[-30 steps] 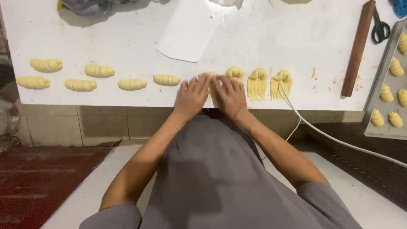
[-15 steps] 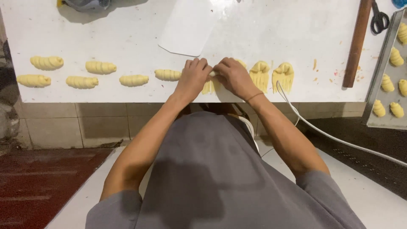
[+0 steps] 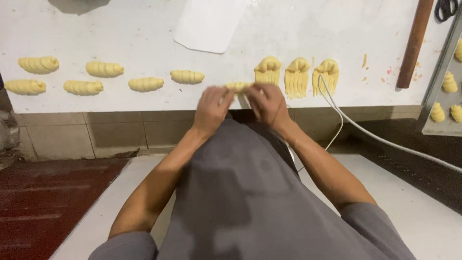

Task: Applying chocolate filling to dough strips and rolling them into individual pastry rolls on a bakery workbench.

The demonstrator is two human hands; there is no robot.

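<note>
Six rolled dough pieces (image 3: 103, 69), three flat ones (image 3: 297, 77), one in both hands (image 3: 239, 86).

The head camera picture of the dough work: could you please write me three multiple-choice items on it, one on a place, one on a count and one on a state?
1. Where does the wooden rolling pin lie?
A. at the right of the white table
B. on the red floor
C. among the rolled pieces at the left

2. How many flat, slit dough pieces lie in a row beside the hands?
A. one
B. three
C. six

3. What is the state of the dough piece between the left hand and the right hand?
A. lying untouched on the tray
B. held by both hands at the table's edge
C. pressed under the rolling pin

Answers:
1. A, as the pin lies near the metal tray at the right.
2. B, as three fan-like pieces lie side by side.
3. B, as fingers of both hands close on it.
</note>
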